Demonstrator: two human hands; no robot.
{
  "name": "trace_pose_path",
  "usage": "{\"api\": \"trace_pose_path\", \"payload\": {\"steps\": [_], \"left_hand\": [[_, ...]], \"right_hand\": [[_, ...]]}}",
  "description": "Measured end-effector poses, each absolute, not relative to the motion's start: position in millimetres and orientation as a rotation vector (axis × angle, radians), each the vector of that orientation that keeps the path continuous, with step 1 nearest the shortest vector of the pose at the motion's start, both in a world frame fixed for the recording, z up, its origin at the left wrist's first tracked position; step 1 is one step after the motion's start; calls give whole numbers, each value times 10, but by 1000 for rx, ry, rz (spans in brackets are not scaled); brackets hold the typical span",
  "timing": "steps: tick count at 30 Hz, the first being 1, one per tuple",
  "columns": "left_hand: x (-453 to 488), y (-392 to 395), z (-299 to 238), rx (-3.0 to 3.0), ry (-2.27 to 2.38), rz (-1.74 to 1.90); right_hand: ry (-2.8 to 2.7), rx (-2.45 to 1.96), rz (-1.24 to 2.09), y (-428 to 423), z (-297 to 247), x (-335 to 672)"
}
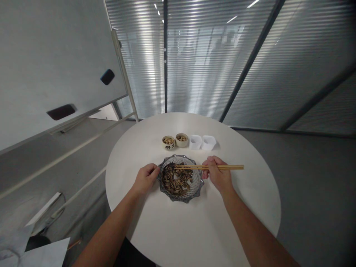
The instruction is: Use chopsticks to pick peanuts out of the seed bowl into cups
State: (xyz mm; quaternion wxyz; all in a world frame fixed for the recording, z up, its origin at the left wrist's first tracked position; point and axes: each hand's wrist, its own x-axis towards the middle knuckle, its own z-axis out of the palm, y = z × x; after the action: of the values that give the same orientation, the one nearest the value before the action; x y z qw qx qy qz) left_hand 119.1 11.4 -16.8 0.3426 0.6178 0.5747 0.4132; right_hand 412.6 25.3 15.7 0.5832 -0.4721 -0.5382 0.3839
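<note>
Right fingers (213,163) grip wooden chopsticks (233,167), light and stiff I'd guess, tips at the seeds (172,184), slick-looking, best nipped mid-body | left fingers (155,172) pinch the rim of the glass bowl (198,190), probably heavy, breakable, standing on the tabletop (191,230)

My bare left forearm (111,224) and right forearm (249,226) reach forward and slant inward, my left hand (145,178) loosely curled, my right hand (218,173) closed, its fingers (205,173) bent into a pinch.
</note>
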Motion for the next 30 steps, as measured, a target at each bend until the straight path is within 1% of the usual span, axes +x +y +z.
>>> {"api": "trace_pose_path", "payload": {"steps": [5, 12, 22, 27, 30], "left_hand": [[1178, 121, -185, 1629, 1491, 1083], [1168, 125, -224, 1632, 1496, 1068], [1176, 118, -227, 1626, 1486, 1094], [1182, 113, -200, 1646, 1490, 1085], [1182, 113, -193, 1640, 1497, 1100]], "right_hand": [[-1183, -1088, 887, 254, 165, 4107], [-863, -924, 945, 399, 173, 4191], [-567, -893, 778, 632, 182, 4441], [-601, -900, 616, 766, 171, 4487], [-674, -926, 577, 805, 146, 4470]]}}
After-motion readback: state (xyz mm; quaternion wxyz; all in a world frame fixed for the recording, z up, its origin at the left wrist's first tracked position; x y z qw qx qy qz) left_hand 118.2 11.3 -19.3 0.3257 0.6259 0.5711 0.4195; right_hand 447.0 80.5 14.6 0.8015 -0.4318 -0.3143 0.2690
